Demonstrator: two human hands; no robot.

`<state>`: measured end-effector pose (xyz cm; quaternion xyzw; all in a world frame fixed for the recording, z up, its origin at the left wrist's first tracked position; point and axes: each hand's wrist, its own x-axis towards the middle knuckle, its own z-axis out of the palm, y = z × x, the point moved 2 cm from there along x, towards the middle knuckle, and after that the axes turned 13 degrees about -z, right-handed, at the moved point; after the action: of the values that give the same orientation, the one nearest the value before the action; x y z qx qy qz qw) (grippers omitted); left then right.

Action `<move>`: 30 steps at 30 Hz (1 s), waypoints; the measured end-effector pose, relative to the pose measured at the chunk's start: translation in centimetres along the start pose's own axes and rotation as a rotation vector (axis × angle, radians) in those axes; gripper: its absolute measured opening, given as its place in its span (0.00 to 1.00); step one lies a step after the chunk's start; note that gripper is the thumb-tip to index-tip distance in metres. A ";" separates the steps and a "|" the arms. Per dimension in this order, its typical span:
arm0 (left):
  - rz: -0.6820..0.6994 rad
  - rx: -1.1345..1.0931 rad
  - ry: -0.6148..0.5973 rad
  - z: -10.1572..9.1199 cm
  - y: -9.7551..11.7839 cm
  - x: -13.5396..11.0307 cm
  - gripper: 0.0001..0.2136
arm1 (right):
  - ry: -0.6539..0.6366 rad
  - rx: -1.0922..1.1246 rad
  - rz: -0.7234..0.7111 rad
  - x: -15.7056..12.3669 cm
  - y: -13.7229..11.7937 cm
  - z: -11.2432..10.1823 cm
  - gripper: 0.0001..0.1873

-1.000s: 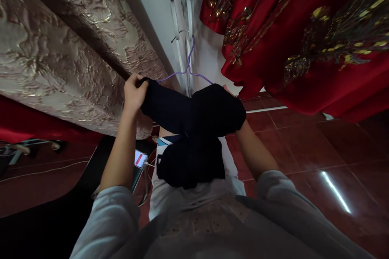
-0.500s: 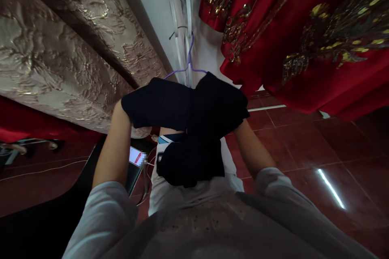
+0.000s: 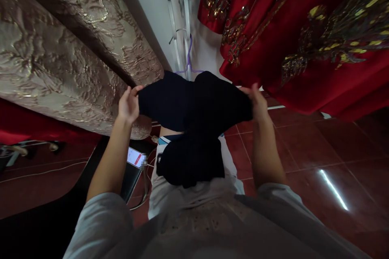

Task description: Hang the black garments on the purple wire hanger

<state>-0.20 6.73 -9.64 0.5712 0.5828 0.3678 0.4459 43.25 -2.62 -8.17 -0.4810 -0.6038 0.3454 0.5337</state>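
Observation:
A black-navy garment (image 3: 194, 105) lies over my lap, its two tube-like parts spread left and right and a bunched part nearer my waist. My left hand (image 3: 128, 104) pinches the left tube's outer end, thumb and fingers closed at its edge. On the opposite side, my right hand (image 3: 259, 100) grips the right tube's end; it is slightly blurred and some fingers are hidden behind the cloth. Just beyond the garment, a purple hanger (image 3: 189, 54) hangs from a white chain-like strip (image 3: 173, 16).
Beige embossed curtain-like fabric (image 3: 91, 48) hangs close on my left. Red cloth with gold sequins (image 3: 273, 56) hangs to my right. A lit phone (image 3: 135, 157) rests on a dark seat (image 3: 130, 182) by my left arm, cables beside it. Red tiles (image 3: 304, 145) cover the floor.
Both hands have come out of the garment's tube openings and now hold the outer ends. The right hand has moved outward; the garment's tubes are pulled a little straighter.

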 end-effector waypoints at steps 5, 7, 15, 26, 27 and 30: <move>0.200 -0.012 0.181 0.7 2.3 -1.2 0.22 | 0.181 0.141 -0.032 -0.8 -2.2 0.3 0.21; 0.324 0.031 0.213 0.9 3.4 -1.5 0.25 | 0.203 0.243 -0.062 -0.8 -3.0 0.4 0.22; 0.494 -0.047 0.043 5.3 8.2 -6.7 0.21 | -0.022 0.416 -0.199 -4.5 -5.5 2.7 0.21; 0.233 0.075 -0.525 7.1 8.6 -15.5 0.17 | -0.489 0.250 -0.211 -9.1 -7.2 10.9 0.09; 0.241 0.157 -0.520 6.1 8.4 -16.1 0.16 | -0.333 0.206 -0.199 -8.7 -6.4 10.1 0.08; 0.253 0.413 -0.467 2.7 7.7 -17.7 0.12 | -0.001 0.030 -0.229 -7.3 -4.2 8.1 0.19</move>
<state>4.08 -10.49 -1.52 0.7861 0.4517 0.1533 0.3931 34.21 -10.00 -8.07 -0.4005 -0.6500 0.2913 0.5764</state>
